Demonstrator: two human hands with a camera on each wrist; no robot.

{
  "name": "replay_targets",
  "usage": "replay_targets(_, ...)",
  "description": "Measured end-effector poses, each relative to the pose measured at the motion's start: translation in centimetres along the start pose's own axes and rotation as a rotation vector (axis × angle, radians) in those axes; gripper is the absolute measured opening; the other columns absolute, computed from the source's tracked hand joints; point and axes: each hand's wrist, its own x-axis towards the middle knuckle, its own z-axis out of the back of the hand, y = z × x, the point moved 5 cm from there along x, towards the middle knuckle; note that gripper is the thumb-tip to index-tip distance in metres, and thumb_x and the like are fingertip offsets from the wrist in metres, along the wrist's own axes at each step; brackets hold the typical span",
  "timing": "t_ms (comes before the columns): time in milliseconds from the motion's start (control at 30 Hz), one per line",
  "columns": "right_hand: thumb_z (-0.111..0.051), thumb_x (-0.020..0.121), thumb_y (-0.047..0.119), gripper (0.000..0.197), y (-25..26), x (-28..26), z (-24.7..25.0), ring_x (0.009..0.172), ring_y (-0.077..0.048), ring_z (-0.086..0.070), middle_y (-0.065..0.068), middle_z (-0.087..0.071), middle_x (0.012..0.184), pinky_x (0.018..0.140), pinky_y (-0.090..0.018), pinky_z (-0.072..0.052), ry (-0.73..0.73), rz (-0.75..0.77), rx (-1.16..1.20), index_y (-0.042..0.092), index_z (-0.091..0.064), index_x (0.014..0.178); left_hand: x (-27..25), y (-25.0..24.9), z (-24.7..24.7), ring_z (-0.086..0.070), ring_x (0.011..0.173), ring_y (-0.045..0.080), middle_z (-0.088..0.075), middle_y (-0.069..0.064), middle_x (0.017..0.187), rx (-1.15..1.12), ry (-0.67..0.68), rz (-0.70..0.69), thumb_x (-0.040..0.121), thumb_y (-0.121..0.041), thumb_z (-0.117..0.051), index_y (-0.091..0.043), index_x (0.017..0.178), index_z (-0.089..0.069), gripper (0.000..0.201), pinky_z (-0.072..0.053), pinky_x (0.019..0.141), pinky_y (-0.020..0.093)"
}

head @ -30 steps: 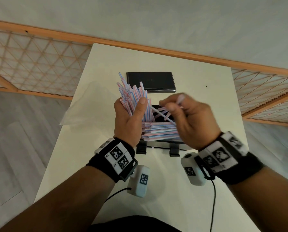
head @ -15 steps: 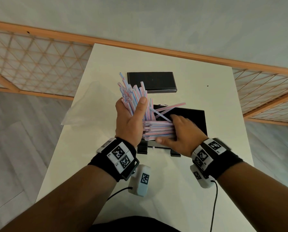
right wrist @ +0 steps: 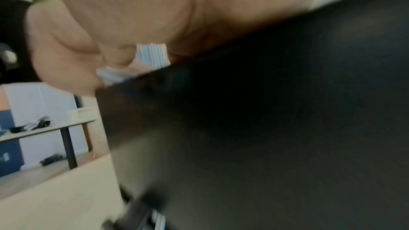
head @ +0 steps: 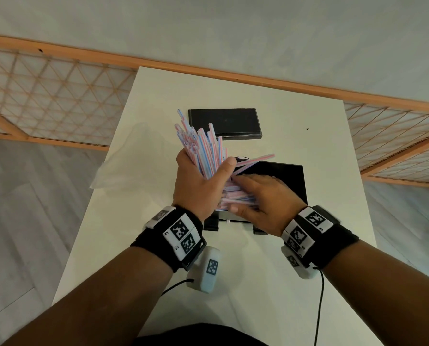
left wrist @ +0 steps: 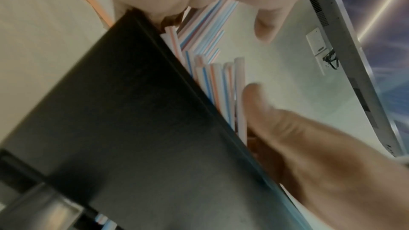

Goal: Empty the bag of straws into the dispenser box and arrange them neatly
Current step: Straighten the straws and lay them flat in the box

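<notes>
My left hand (head: 198,181) grips a thick bundle of pink-and-blue striped straws (head: 203,148) that fans upward and away, over the left end of the black dispenser box (head: 285,176). A layer of straws (head: 235,196) lies flat inside the box. My right hand (head: 260,198) rests on this layer with fingers straight, pointing left. A couple of loose straws (head: 258,159) lie slanted across the box's back edge. In the left wrist view the box wall (left wrist: 132,120) fills the frame with straw ends (left wrist: 221,80) beside it. The right wrist view is blurred, showing palm and box wall (right wrist: 265,111).
The black box lid (head: 224,123) lies flat on the white table (head: 233,283) behind the box. A clear empty plastic bag (head: 131,161) lies at the table's left edge. A wooden lattice screen (head: 46,96) stands beyond the table.
My right hand dropped from above the box, where it pinched a straw, onto the flat straws and slid left along them. The left hand kept its grip on the bundle.
</notes>
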Motion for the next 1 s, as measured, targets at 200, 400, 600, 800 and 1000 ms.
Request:
replay_targets(200,-0.068,0.083,0.045,0.058,-0.8,0.5,7.4,0.102,-0.029,-0.061,-0.004,-0.052,0.126,0.081,-0.038,-0.053,-0.246,-0.165,-0.130,0.025,-0.051,0.135,-0.5,1.2,-0.5,-0.056,0.084,-0.012,-0.053,-0.022,0.099,0.119,0.044,0.049,0.079,-0.043,-0.083,-0.024,0.122,-0.032,0.069,-0.042,0.066,0.003)
replay_targets(400,-0.064,0.090,0.046,0.065,-2.7,4.7,6.5,0.131,-0.025,-0.048,-0.002,-0.051,0.144,0.106,-0.040,-0.042,0.193,-0.279,-0.275,0.037,-0.036,0.148,-0.2,1.5,-0.5,-0.065,0.098,0.009,-0.060,-0.006,0.110,0.092,0.065,0.020,0.085,-0.044,-0.078,-0.023,0.122,-0.032,0.062,-0.052,0.077,0.018)
replay_targets(600,-0.068,0.088,0.031,0.018,-0.9,6.9,5.7,0.093,-0.027,-0.062,-0.002,-0.067,0.091,0.070,-0.031,-0.046,0.226,-0.188,-0.390,0.026,-0.070,0.105,-0.3,1.6,-0.2,-0.068,0.099,0.013,-0.061,-0.007,0.108,0.052,0.081,0.000,0.079,-0.055,-0.071,-0.024,0.118,-0.036,0.061,-0.058,0.082,0.029)
replay_targets(800,-0.064,0.088,0.018,0.012,-0.7,6.7,8.1,0.086,-0.031,-0.063,-0.009,-0.070,0.083,0.070,-0.030,-0.049,0.155,-0.188,-0.333,0.014,-0.075,0.087,-0.5,-1.0,1.7,-0.065,0.104,0.000,-0.064,-0.003,0.117,-0.030,-0.020,-0.104,0.079,-0.054,-0.071,-0.025,0.120,-0.042,0.058,-0.052,0.091,0.021)
replay_targets(1000,-0.067,0.085,0.017,0.018,0.0,4.4,12.1,0.086,-0.031,-0.064,-0.008,-0.070,0.090,0.070,-0.032,-0.051,0.069,-0.265,-0.406,0.021,-0.077,0.099,-2.6,-10.7,3.6,-0.036,0.143,0.035,-0.037,0.023,0.153,0.294,-0.184,-0.646,0.077,-0.024,-0.077,0.006,0.146,-0.034,0.087,-0.024,0.121,0.029)
